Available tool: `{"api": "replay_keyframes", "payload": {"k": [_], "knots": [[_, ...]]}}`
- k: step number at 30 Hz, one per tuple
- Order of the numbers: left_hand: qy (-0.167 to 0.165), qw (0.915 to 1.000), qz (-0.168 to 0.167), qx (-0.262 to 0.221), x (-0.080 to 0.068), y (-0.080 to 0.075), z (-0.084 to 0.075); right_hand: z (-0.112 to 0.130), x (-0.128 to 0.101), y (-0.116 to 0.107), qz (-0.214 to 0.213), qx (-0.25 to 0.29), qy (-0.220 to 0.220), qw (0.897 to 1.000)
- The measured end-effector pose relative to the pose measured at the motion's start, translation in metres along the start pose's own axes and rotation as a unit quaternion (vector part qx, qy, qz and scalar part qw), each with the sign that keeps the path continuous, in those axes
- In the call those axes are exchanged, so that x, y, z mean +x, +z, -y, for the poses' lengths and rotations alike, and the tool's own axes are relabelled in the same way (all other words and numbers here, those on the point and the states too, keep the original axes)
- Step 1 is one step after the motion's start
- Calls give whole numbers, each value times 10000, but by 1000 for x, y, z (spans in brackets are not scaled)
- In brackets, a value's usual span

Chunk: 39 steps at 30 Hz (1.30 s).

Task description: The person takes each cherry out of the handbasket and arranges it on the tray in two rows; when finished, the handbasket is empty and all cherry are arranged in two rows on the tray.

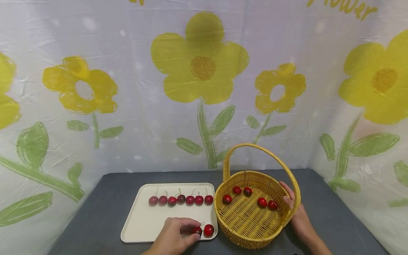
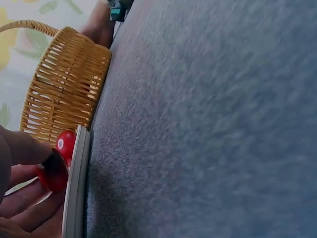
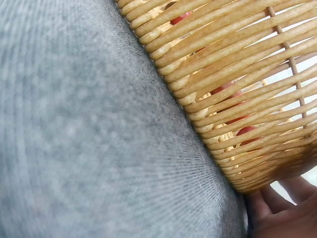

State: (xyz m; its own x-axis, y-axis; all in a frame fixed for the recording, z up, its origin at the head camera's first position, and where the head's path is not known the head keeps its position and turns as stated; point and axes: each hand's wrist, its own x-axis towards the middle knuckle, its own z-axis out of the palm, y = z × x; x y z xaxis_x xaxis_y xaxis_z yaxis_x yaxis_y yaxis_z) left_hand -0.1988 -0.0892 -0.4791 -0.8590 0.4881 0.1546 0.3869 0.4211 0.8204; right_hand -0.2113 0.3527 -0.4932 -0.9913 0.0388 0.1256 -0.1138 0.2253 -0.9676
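Observation:
At the near right corner of the white tray (image 1: 143, 226), my left hand (image 1: 175, 234) pinches a dark red cherry (image 1: 197, 231) between thumb and fingers. Right beside it lies a brighter red cherry (image 1: 209, 230), which the left wrist view shows close to the tray's rim (image 2: 77, 183). My right hand (image 1: 299, 216) holds the right side of a round wicker basket (image 1: 247, 239), its fingertips over the rim. Inside the basket, several loose cherries (image 1: 262, 202) lie apart on the woven bottom. Through the weave, red patches show in the right wrist view.
Along the tray's far half runs a row of several stemmed cherries (image 1: 190, 200). The basket's tall arched handle (image 1: 255, 146) rises above it. Both stand on a dark grey tabletop (image 1: 105, 209). A flower-printed curtain (image 1: 134, 106) encloses the back and sides.

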Motion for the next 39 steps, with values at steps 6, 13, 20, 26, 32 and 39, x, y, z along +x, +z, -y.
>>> {"api": "replay_keyframes", "payload": {"k": [6, 13, 20, 26, 32, 39], "knots": [[65, 9992, -243, 323, 5, 4, 2, 1, 0, 0, 32, -22, 27, 10000], [-42, 9980, -222, 589, 6, 6, 0, 1, 1, 2, -11, -51, 144, 9999], [-46, 9974, -174, 698, 3, 4, -1, -1, 0, 1, -8, -12, 29, 10000], [-114, 9984, 69, 554, 10, 7, -3, -2, 0, 0, 39, 82, -37, 10000], [-10, 9992, 123, 386, 12, 9, -3, -2, 1, 0, 54, 62, -23, 10000], [194, 9974, 37, 693, 9, 9, -1, -2, 1, -1, -4, -45, -34, 10000]]}}
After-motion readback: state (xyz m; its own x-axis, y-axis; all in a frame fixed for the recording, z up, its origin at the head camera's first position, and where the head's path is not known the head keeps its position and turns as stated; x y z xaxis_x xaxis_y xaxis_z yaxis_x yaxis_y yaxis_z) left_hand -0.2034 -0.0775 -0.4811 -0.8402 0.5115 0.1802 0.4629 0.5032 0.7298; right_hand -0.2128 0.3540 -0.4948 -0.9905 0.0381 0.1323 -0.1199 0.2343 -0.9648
